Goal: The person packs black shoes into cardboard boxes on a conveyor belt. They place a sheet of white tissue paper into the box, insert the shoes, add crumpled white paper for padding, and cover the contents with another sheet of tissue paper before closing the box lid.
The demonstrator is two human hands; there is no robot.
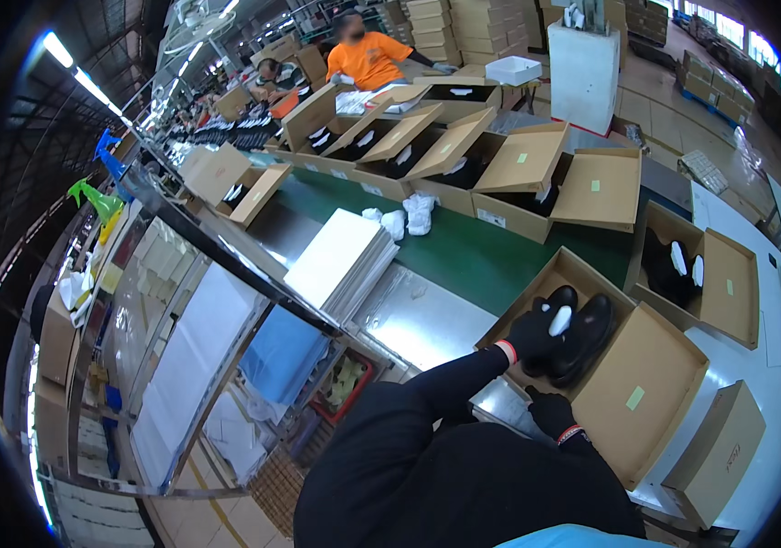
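My left hand (530, 334), in a black glove, reaches over an open brown shoe box (498, 331). Its fingers close around a wad of white paper (560, 320) at the opening of a black shoe (562, 297); the fingertips are hard to make out against the black. Beside it in the box lies a second black shoe (589, 331). My right hand (551, 414), also black-gloved, is at the box's near edge, by the hinge of its lid, with a finger stretched out to the left. The lid (648, 388) lies folded back to the right, with a pale green sticker inside.
More open shoe boxes (520, 157) with black shoes line the green conveyor belt (473, 274). Another open box (724, 274) stands to the right, and a closed box (722, 452) nearer. White sheets (336, 265) are stacked at the left, by white paper wads (418, 213). A person in orange (368, 59) works across.
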